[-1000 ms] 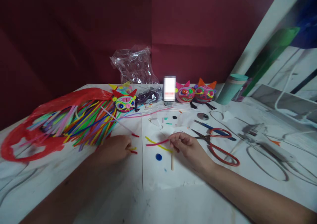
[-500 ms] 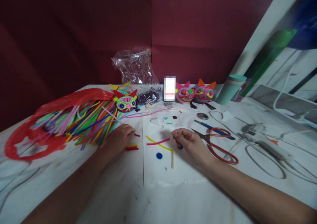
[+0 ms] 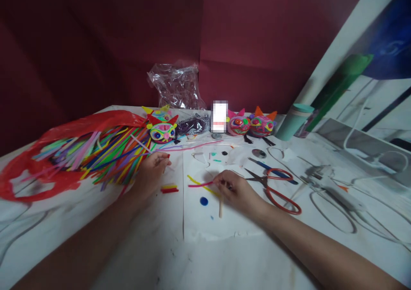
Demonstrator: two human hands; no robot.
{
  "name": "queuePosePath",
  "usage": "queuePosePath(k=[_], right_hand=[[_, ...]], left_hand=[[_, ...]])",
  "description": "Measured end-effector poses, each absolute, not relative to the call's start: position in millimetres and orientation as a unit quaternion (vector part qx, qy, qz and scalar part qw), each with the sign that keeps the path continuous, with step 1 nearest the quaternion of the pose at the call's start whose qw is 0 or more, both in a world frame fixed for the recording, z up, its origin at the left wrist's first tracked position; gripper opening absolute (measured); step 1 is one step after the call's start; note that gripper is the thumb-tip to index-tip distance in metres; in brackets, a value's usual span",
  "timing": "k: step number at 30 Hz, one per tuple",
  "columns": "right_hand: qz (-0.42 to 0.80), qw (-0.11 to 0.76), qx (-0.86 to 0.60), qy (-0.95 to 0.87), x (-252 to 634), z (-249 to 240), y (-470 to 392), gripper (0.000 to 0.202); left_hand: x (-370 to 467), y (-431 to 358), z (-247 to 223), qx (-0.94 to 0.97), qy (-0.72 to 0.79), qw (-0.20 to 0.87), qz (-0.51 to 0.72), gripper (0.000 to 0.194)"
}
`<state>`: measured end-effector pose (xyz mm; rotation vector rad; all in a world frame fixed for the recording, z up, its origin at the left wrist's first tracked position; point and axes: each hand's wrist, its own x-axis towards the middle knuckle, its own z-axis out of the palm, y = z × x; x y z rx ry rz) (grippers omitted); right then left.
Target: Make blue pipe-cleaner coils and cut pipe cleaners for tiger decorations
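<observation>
My left hand (image 3: 153, 168) is closed in a pinch, with the end of a short red pipe cleaner piece (image 3: 168, 156) at its fingertips. Below it lie short yellow and red pipe cleaner pieces (image 3: 169, 188) side by side. My right hand (image 3: 233, 190) has its fingertips closed on the right end of a pink pipe cleaner (image 3: 199, 184). That pink strip crosses a yellow pipe cleaner (image 3: 194, 179) on white paper (image 3: 199, 226). A blue disc (image 3: 204, 201) and a small wooden stick (image 3: 220, 207) are close by.
Red-handled scissors (image 3: 282, 200) and a blue cutter (image 3: 272, 170) lie right of my hand. Many colourful pipe cleaners (image 3: 109, 157) spill from a red bag (image 3: 96, 121) at left. Decorated animal heads (image 3: 162, 131), a phone (image 3: 219, 116), a green cup (image 3: 293, 121) and cables (image 3: 334, 226) stand around.
My left hand has lifted away from the short pieces, up and left, with a red piece. My right hand has moved left and down onto the pink pipe cleaner's end. The view has shifted slightly.
</observation>
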<state>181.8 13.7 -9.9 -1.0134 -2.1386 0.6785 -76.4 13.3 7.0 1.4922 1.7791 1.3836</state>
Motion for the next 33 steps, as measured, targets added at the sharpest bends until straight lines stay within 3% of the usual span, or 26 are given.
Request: queuePosePath(k=[5, 9, 13, 25, 33], right_hand=[[0.12, 0.248, -0.326, -0.904, 168, -11, 15, 0.014], [0.024, 0.152, -0.358, -0.921, 154, -12, 19, 0.013], [-0.018, 0.118, -0.371, -0.921, 148, -18, 25, 0.015], [0.142, 0.226, -0.409, -0.873, 163, -13, 25, 0.015], [0.246, 0.239, -0.427, -0.837, 164, -16, 25, 0.015]], left_hand=[[-69, 11, 9, 0.44, 0.568, 0.336, 0.609, 0.018], [-66, 10, 4, 0.44, 0.54, 0.353, 0.624, 0.015], [-63, 7, 4, 0.438, 0.53, 0.362, 0.629, 0.015], [-57, 2, 2, 0.456, 0.531, 0.369, 0.611, 0.018], [-61, 3, 0, 0.441, 0.53, 0.394, 0.607, 0.016]])
